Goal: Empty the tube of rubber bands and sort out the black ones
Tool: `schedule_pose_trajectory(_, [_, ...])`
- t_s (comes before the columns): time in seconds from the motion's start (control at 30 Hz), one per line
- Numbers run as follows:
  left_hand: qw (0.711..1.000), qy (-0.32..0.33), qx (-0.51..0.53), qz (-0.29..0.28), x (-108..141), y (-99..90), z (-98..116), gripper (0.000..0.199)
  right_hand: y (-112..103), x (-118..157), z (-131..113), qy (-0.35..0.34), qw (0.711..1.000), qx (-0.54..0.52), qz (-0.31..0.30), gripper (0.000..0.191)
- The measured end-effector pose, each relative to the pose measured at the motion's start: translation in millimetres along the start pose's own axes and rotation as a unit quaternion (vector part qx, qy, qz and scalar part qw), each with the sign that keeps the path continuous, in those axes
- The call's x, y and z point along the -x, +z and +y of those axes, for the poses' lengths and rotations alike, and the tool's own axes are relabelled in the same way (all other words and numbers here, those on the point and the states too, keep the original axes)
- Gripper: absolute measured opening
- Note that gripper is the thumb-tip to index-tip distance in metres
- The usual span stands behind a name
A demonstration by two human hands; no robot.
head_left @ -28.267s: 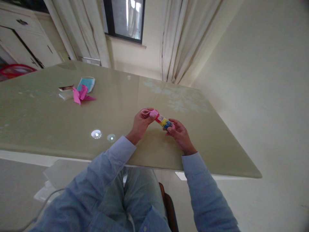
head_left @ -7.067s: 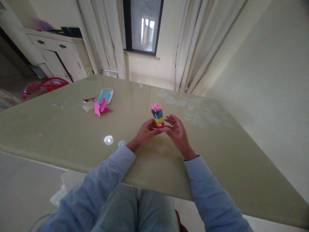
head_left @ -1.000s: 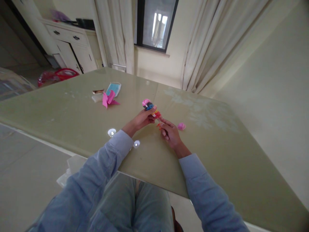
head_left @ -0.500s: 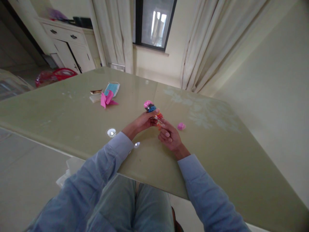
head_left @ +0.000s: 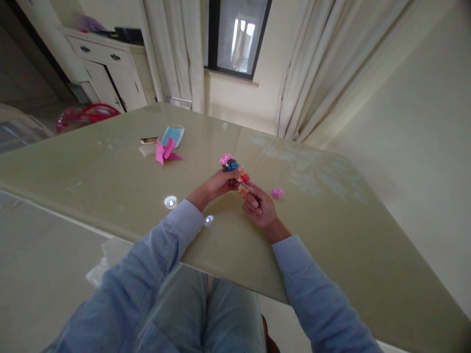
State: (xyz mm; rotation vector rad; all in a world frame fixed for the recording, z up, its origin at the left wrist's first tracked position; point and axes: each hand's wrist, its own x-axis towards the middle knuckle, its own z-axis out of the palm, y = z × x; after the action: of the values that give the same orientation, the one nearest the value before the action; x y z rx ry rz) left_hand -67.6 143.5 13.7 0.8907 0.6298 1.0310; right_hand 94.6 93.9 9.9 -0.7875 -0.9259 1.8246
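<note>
Above the middle of the green table [head_left: 316, 255], my left hand [head_left: 220, 185] is closed round a small multicoloured object [head_left: 232, 165]. Its far end is pink, with dark and blue parts behind it and red and orange parts nearer me. My right hand [head_left: 259, 206] pinches the near end, where orange strips hang down; fine details there are too small to tell. A small pink piece [head_left: 277, 193] lies on the table just right of my right hand.
Left on the table lie a pink folded paper [head_left: 166, 151], a blue face mask [head_left: 172, 136], a small brown item [head_left: 149, 140] and a whitish piece [head_left: 147, 150]. Behind stand a white cabinet [head_left: 110, 68], a red basket [head_left: 99, 113] and curtains [head_left: 176, 54].
The view has shifted very slightly. Both hands stay on the multicoloured object, with my right fingers moved a little at its near end.
</note>
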Motion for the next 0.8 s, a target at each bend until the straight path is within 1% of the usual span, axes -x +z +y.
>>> schedule_pose_trajectory(0.1, [1.0,0.001,-0.001,0.002,-1.2,-2.3,-1.5,0.047,1.4,0.3,0.2,-0.008,0.999,0.011,0.029,0.018])
schedule_pose_trajectory(0.23, [1.0,-0.004,0.009,0.005,-2.9,-4.0,-2.7,0.049,2.7,-1.4,0.4,-0.027,0.997,-0.005,0.071,0.012])
schedule_pose_trajectory(0.3, [1.0,-0.005,0.01,0.007,-3.0,-4.1,-2.8,0.05,2.7,-2.9,1.3,-0.026,0.995,0.003,0.097,0.015])
schedule_pose_trajectory(0.37, [1.0,-0.007,0.006,0.009,-2.6,-3.9,-2.6,0.049,2.1,-4.1,2.9,-0.025,0.993,0.015,0.117,0.022])
schedule_pose_trajectory(0.43, [1.0,-0.012,0.002,0.01,-2.1,-3.8,-2.2,0.049,0.9,-4.5,4.5,-0.026,0.993,0.013,0.117,0.026])
schedule_pose_trajectory(0.57, [1.0,-0.022,0.0,0.004,-0.9,-2.3,-1.5,0.052,-1.8,-3.8,5.1,-0.013,0.995,-0.024,0.092,0.03])
schedule_pose_trajectory(0.67, [1.0,-0.017,-0.009,0.004,0.3,0.3,-1.5,0.051,-2.1,-3.0,2.7,0.007,0.995,-0.053,0.086,0.027])
schedule_pose_trajectory(0.8, [1.0,-0.005,-0.021,0.009,2.2,3.4,-1.6,0.048,-1.8,-2.4,0.4,0.017,0.994,-0.053,0.089,0.024])
